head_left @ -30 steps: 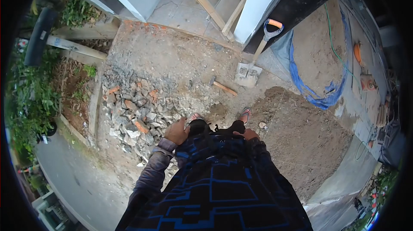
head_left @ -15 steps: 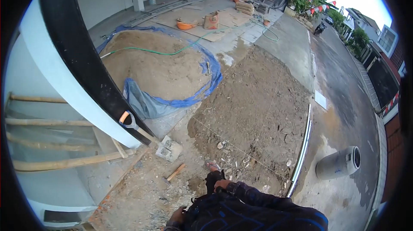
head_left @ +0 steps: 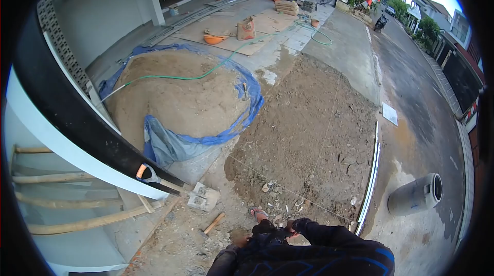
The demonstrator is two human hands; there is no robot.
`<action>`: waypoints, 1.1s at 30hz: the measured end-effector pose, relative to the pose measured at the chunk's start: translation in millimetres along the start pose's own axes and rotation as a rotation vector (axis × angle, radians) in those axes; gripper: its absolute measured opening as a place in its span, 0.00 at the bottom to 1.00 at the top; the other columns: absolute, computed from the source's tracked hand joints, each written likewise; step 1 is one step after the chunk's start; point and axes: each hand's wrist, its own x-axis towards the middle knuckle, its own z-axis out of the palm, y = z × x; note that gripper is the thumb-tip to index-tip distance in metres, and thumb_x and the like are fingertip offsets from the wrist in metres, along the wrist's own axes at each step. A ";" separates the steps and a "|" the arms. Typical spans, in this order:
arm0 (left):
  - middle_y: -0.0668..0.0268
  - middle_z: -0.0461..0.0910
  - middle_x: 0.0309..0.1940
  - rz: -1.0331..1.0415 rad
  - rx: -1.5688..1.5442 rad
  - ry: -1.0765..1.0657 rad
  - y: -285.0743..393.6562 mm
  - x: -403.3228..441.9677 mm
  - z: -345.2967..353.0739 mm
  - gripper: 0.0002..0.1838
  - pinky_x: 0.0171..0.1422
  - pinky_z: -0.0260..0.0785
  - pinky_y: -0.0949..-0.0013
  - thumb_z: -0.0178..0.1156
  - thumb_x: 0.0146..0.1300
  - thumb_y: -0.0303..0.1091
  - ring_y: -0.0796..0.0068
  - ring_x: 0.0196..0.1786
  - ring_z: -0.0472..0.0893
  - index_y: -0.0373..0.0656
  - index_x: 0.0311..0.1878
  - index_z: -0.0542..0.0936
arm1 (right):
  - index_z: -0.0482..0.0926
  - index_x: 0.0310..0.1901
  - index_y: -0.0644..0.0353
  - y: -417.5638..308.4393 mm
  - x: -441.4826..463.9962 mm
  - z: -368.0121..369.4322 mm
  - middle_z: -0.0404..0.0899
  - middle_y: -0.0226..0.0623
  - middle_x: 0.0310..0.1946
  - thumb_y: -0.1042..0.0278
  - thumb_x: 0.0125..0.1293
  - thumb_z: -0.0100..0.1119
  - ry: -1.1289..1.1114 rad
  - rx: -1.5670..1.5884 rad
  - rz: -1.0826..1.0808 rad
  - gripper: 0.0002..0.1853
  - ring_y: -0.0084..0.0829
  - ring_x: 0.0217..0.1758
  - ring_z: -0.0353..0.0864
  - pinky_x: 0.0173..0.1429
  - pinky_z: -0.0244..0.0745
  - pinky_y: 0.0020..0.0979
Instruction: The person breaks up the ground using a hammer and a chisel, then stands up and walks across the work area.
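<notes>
Hammer (head_left: 214, 223) on ground (head_left: 177, 242), near left hand (head_left: 240, 239), not touching.
Whether left or right hand (head_left: 292, 230) grips: cannot tell.

Sand heap (head_left: 175, 93): we see it spread on a blue tarp (head_left: 255, 102).
Green hose (head_left: 175, 77): we follow it across the heap.
Sack (head_left: 246, 29): we find it beside an orange basin (head_left: 214, 40).
Grey barrel (head_left: 410, 197): we spot it near the road (head_left: 411, 127).
Motorbike (head_left: 381, 23): we see it farther off.
</notes>
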 end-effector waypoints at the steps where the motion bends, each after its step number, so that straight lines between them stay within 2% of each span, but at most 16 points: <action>1: 0.58 0.85 0.42 0.046 -0.027 -0.033 10.1 -4.9 -7.2 0.20 0.48 0.72 0.59 0.60 0.63 0.48 0.62 0.45 0.83 0.46 0.53 0.81 | 0.83 0.34 0.58 11.7 -7.0 -1.7 0.81 0.36 0.22 0.62 0.54 0.62 -0.070 0.038 -0.065 0.10 0.35 0.27 0.84 0.30 0.79 0.35; 5: 0.58 0.85 0.36 -0.019 -0.359 -0.051 9.3 0.4 -5.6 0.20 0.46 0.72 0.60 0.57 0.64 0.50 0.64 0.39 0.83 0.44 0.47 0.83 | 0.83 0.34 0.58 2.4 3.5 9.6 0.82 0.36 0.23 0.63 0.52 0.63 -0.182 -0.175 -0.403 0.10 0.35 0.25 0.82 0.29 0.77 0.35; 7: 0.67 0.82 0.33 -0.163 0.150 0.004 14.9 13.6 -2.5 0.17 0.44 0.70 0.68 0.57 0.66 0.44 0.76 0.37 0.78 0.39 0.41 0.84 | 0.83 0.33 0.58 -19.2 7.3 18.4 0.82 0.36 0.23 0.63 0.51 0.63 -0.182 -0.273 -0.530 0.10 0.35 0.24 0.82 0.28 0.76 0.36; 8: 0.67 0.82 0.33 -0.167 0.093 0.009 19.9 9.9 -0.4 0.17 0.43 0.70 0.68 0.57 0.66 0.44 0.76 0.36 0.78 0.39 0.41 0.83 | 0.83 0.33 0.58 -25.2 9.7 22.1 0.82 0.36 0.23 0.63 0.51 0.64 -0.181 -0.311 -0.587 0.10 0.35 0.24 0.82 0.27 0.75 0.36; 17: 0.65 0.81 0.26 -0.249 -0.285 0.286 67.1 8.4 -16.8 0.20 0.39 0.69 0.65 0.55 0.66 0.48 0.74 0.31 0.78 0.39 0.37 0.83 | 0.82 0.32 0.58 20.7 15.5 -50.1 0.82 0.37 0.24 0.65 0.46 0.66 -0.263 -0.366 -0.617 0.11 0.34 0.21 0.79 0.24 0.71 0.38; 19: 0.64 0.81 0.25 -0.245 -0.379 0.366 81.6 1.8 -21.1 0.21 0.38 0.68 0.64 0.54 0.66 0.49 0.73 0.30 0.78 0.39 0.36 0.83 | 0.82 0.32 0.58 37.1 24.8 -66.2 0.82 0.37 0.25 0.65 0.46 0.67 -0.232 -0.481 -0.889 0.11 0.34 0.20 0.78 0.24 0.70 0.38; 20: 0.64 0.81 0.25 -0.244 -0.384 0.371 116.2 -8.3 -34.3 0.21 0.38 0.68 0.64 0.54 0.66 0.49 0.73 0.30 0.78 0.39 0.36 0.83 | 0.80 0.29 0.60 28.1 0.6 -72.0 0.81 0.36 0.23 0.66 0.46 0.66 -0.177 -0.524 -1.264 0.10 0.31 0.23 0.77 0.27 0.69 0.38; 21: 0.64 0.80 0.23 -0.344 -0.524 0.425 167.9 -24.5 -58.7 0.22 0.37 0.68 0.65 0.53 0.67 0.49 0.75 0.29 0.77 0.38 0.33 0.82 | 0.80 0.29 0.60 28.7 -18.9 -72.7 0.81 0.36 0.23 0.66 0.46 0.66 -0.181 -0.534 -1.267 0.10 0.31 0.23 0.77 0.27 0.69 0.38; 23: 0.65 0.79 0.21 -0.448 -0.662 0.489 191.9 -33.6 -74.8 0.23 0.36 0.67 0.65 0.52 0.68 0.49 0.77 0.28 0.76 0.36 0.31 0.81 | 0.78 0.26 0.57 29.8 -39.0 -78.0 0.77 0.31 0.18 0.66 0.47 0.65 -0.391 -0.140 -0.856 0.07 0.29 0.23 0.80 0.29 0.75 0.35; 24: 0.67 0.79 0.24 -0.486 -0.655 0.492 188.7 -39.2 -72.8 0.22 0.37 0.67 0.69 0.53 0.68 0.48 0.78 0.30 0.76 0.37 0.32 0.82 | 0.80 0.28 0.60 18.1 -40.8 -87.5 0.81 0.35 0.21 0.65 0.48 0.66 -0.366 -0.233 -0.541 0.09 0.34 0.29 0.83 0.35 0.77 0.37; 25: 0.70 0.80 0.28 -0.520 -0.652 0.497 185.9 -40.0 -71.4 0.21 0.38 0.68 0.72 0.54 0.68 0.48 0.80 0.32 0.77 0.37 0.34 0.83 | 0.80 0.28 0.60 4.2 -41.3 -98.3 0.81 0.35 0.21 0.65 0.48 0.66 -0.370 -0.239 -0.543 0.09 0.34 0.29 0.83 0.35 0.77 0.37; 27: 0.69 0.81 0.29 -0.502 -0.581 0.490 181.3 -35.2 -72.8 0.20 0.39 0.69 0.72 0.54 0.69 0.47 0.79 0.33 0.78 0.37 0.36 0.82 | 0.82 0.32 0.62 -15.1 -32.3 -114.7 0.84 0.43 0.28 0.63 0.51 0.66 -0.260 -0.660 -0.813 0.11 0.41 0.36 0.85 0.41 0.78 0.39; 28: 0.68 0.82 0.30 -0.478 -0.492 0.486 178.3 -35.0 -77.9 0.19 0.40 0.69 0.72 0.54 0.69 0.45 0.78 0.34 0.80 0.36 0.37 0.82 | 0.83 0.34 0.62 -28.1 -26.0 -112.5 0.85 0.48 0.34 0.60 0.52 0.65 -0.067 -0.745 -0.814 0.13 0.46 0.41 0.85 0.44 0.77 0.41; 29: 0.68 0.82 0.30 -0.489 -0.512 0.533 179.3 -39.7 -80.2 0.19 0.40 0.69 0.72 0.54 0.69 0.45 0.78 0.34 0.80 0.36 0.37 0.82 | 0.83 0.34 0.62 -54.8 -32.0 -119.8 0.85 0.48 0.34 0.60 0.52 0.65 -0.090 -0.788 -0.831 0.13 0.46 0.41 0.85 0.44 0.77 0.41; 31: 0.64 0.84 0.34 -0.377 -0.796 0.748 180.3 -55.9 -84.5 0.16 0.44 0.71 0.72 0.54 0.70 0.41 0.75 0.38 0.83 0.36 0.44 0.79 | 0.83 0.40 0.56 -118.4 -66.4 -130.2 0.85 0.45 0.37 0.63 0.52 0.65 0.012 -0.964 -0.421 0.14 0.48 0.45 0.84 0.50 0.77 0.44; 33: 0.58 0.85 0.38 -0.284 -0.847 1.015 142.6 -77.9 -72.0 0.13 0.44 0.73 0.70 0.54 0.69 0.37 0.70 0.40 0.84 0.37 0.47 0.77 | 0.82 0.44 0.56 -154.6 -69.0 -134.5 0.84 0.44 0.38 0.64 0.52 0.63 0.193 -0.894 -0.531 0.16 0.46 0.45 0.84 0.49 0.77 0.42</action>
